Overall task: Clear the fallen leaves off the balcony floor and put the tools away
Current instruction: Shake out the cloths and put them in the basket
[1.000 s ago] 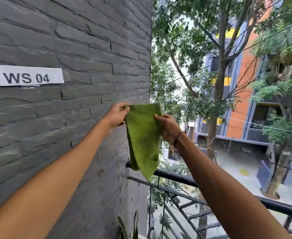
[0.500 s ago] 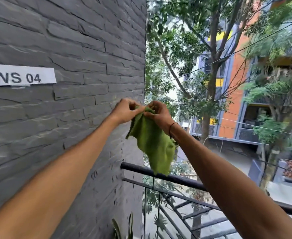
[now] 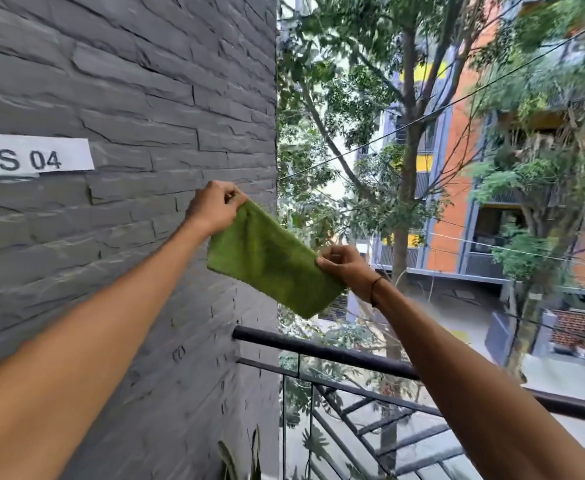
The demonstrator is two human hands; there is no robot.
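Head view: a person holds a folded green cloth (image 3: 272,261) stretched in the air between both hands, beside a grey wall (image 3: 128,98) and above the balcony rail (image 3: 318,349). The left hand (image 3: 213,209) pinches the cloth's upper corner with curled fingers, close to the wall. The right hand (image 3: 344,263) pinches the opposite end, lower and out toward the street. The cloth's long axis thus runs on a slant, down from upper left to lower right, with its free edge hanging just over the rail without touching it. Neither hand looks nearer to the cloth than the other; each has an end. Any folding or hanging likely turns on that slant. The balcony floor is out of view.
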